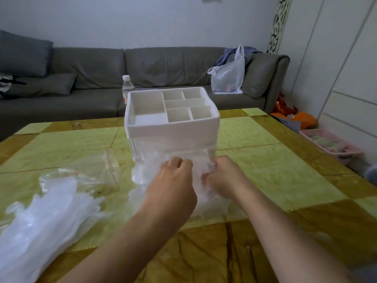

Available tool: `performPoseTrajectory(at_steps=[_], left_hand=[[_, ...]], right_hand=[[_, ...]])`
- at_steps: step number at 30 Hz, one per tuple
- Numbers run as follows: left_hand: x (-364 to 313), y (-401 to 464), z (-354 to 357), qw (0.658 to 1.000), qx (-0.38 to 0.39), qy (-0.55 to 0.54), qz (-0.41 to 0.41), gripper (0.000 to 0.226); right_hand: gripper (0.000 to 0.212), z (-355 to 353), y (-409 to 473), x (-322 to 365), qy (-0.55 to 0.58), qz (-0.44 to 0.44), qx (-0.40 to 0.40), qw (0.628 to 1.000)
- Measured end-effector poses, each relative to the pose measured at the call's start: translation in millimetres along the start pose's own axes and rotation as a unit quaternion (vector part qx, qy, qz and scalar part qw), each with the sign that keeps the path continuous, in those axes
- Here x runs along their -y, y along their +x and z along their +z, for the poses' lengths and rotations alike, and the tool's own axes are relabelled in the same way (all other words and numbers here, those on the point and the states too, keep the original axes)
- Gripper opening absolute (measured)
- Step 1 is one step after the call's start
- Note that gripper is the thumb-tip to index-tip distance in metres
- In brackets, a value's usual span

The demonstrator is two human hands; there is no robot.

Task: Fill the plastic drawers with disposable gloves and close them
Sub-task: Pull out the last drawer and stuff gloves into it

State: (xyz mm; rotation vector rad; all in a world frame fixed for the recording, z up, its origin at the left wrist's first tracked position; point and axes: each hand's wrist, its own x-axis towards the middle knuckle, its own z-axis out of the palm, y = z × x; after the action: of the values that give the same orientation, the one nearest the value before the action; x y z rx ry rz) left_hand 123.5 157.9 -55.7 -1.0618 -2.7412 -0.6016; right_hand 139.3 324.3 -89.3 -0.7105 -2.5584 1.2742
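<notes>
A white plastic organiser [172,124] with open compartments on top stands mid-table. Its clear lower drawer [212,198] is pulled out toward me and holds a crumpled wad of clear disposable gloves [142,170]. My left hand [173,180] and my right hand [222,176] are both over the drawer, fingers curled into the wad of gloves and pushing it down. The drawer's front is largely hidden by my hands. A loose heap of more clear gloves [44,217] lies at the table's near left.
An empty clear zip bag [95,170] with a red seal lies left of the organiser. A water bottle [127,86] stands behind it. The yellow-green table [275,172] ends before a grey sofa [163,72] holding a white plastic bag [228,76]. A pink basket [330,144] sits on the floor at right.
</notes>
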Motion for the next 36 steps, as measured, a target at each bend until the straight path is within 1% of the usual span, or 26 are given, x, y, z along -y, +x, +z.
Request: performPoseTrajectory(at_steps=[2, 4, 8, 12, 16, 17, 19, 21, 23, 25, 26, 27, 28, 30, 32, 33, 34, 36], left_hand=[[9, 10, 1, 0.998, 0.052, 0.019, -0.041, 0.041], [17, 12, 6, 0.992, 0.094, 0.051, -0.059, 0.039], [26, 10, 14, 0.984, 0.134, 0.093, -0.071, 0.035], [25, 6, 18, 0.973, 0.178, 0.115, -0.091, 0.048], [38, 15, 27, 0.965, 0.229, 0.088, -0.093, 0.056], [43, 19, 30, 0.963, 0.242, 0.079, -0.094, 0.058], [50, 25, 34, 0.957, 0.266, 0.069, -0.094, 0.069], [52, 30, 38, 0.95, 0.288, 0.065, -0.101, 0.082], [50, 32, 40, 0.945, 0.299, 0.065, -0.116, 0.091], [49, 33, 42, 0.942, 0.304, 0.064, -0.125, 0.093], [50, 34, 44, 0.942, 0.306, 0.063, -0.126, 0.093], [52, 35, 45, 0.941, 0.308, 0.062, -0.126, 0.093], [53, 35, 47, 0.941, 0.308, 0.062, -0.127, 0.094], [56, 36, 49, 0.942, 0.304, 0.06, -0.132, 0.094], [55, 37, 51, 0.942, 0.301, 0.058, -0.136, 0.093], [54, 37, 50, 0.942, 0.299, 0.058, -0.138, 0.092], [52, 38, 51, 0.943, 0.297, 0.056, -0.141, 0.092], [49, 39, 50, 0.942, 0.297, 0.049, -0.149, 0.092]], right_hand=[[0.013, -1, 0, -1, -0.044, -0.017, -0.015, 0.999], [0.009, -1, -1, -2, -0.075, -0.048, -0.035, 0.995], [0.01, 3, -3, -1, -0.089, -0.081, -0.035, 0.992], [0.011, 7, -6, 1, -0.119, -0.093, -0.032, 0.988], [0.023, 5, -4, -1, -0.165, -0.106, -0.062, 0.979], [0.023, 4, -4, -3, -0.174, -0.1, -0.068, 0.977], [0.021, 6, -1, -6, -0.189, -0.081, -0.068, 0.976], [0.024, 8, 0, -10, -0.193, -0.066, -0.057, 0.977], [0.021, 10, 1, -13, -0.206, -0.065, -0.045, 0.975], [0.015, 11, 1, -12, -0.223, -0.071, -0.038, 0.971], [0.016, 12, 1, -12, -0.225, -0.072, -0.04, 0.971], [0.024, 12, 1, -11, -0.216, -0.066, -0.047, 0.973], [0.03, 12, 1, -11, -0.196, -0.06, -0.057, 0.977], [0.029, 15, 1, -12, -0.177, -0.063, -0.096, 0.978], [0.042, 17, 2, -16, -0.195, -0.058, -0.15, 0.968], [0.043, 17, 2, -16, -0.212, -0.049, -0.168, 0.961], [0.038, 18, 0, -13, -0.227, -0.047, -0.177, 0.956], [0.011, 19, -2, -7, -0.253, -0.046, -0.175, 0.95]])
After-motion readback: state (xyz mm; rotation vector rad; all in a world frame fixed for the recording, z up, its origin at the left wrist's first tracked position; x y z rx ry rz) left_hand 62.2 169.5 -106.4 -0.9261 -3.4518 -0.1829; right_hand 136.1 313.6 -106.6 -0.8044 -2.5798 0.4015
